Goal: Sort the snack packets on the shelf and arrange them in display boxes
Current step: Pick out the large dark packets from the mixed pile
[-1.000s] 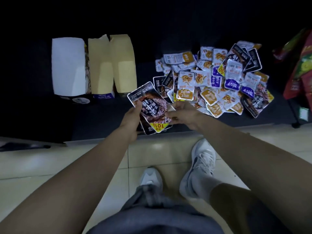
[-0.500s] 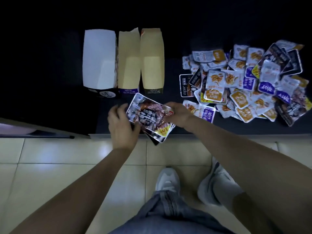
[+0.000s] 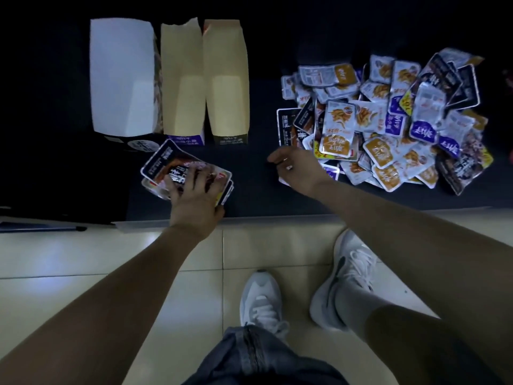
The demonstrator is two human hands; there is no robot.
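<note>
Since half a second ago, the right hand [image 3: 297, 168] has let go of the stack of dark packets [image 3: 177, 169]. It has shifted toward 3 o'clock, to the near edge of the pile of packets [image 3: 388, 120]. Only the left hand [image 3: 194, 198] has the stack now.

Left hand: fingers [image 3: 191, 179] spread wide over the top packet and only slightly bent. The thumb is tucked at the stack's near edge, at 5 o'clock. I log this as a grip on the stack.

Stack: over the front of the dark shelf [image 3: 249, 190]. I cannot tell whether it rests on the shelf or is held just above it. Its far corner points to 11 o'clock and comes close to the fronts of the boxes.

Right hand: fingers loosely curled, tips toward 9 o'clock, nothing held. Ring [image 3: 288, 167] on one finger. A pale packet edge shows under the heel of the hand; I cannot confirm contact.

Boxes: at 12 o'clock from the stack, standing in a row with open tops. The white box [image 3: 122, 76] is at the 9 o'clock end. Next come the first tan box [image 3: 181, 79] and the second tan box [image 3: 226, 79], touching each other.

Pile: at 2 o'clock in my view. It holds white-and-orange, purple and dark packets, overlapping at all angles.

Tiled floor [image 3: 83, 251] and two pale shoes [image 3: 347, 273] sit at 6 o'clock.
</note>
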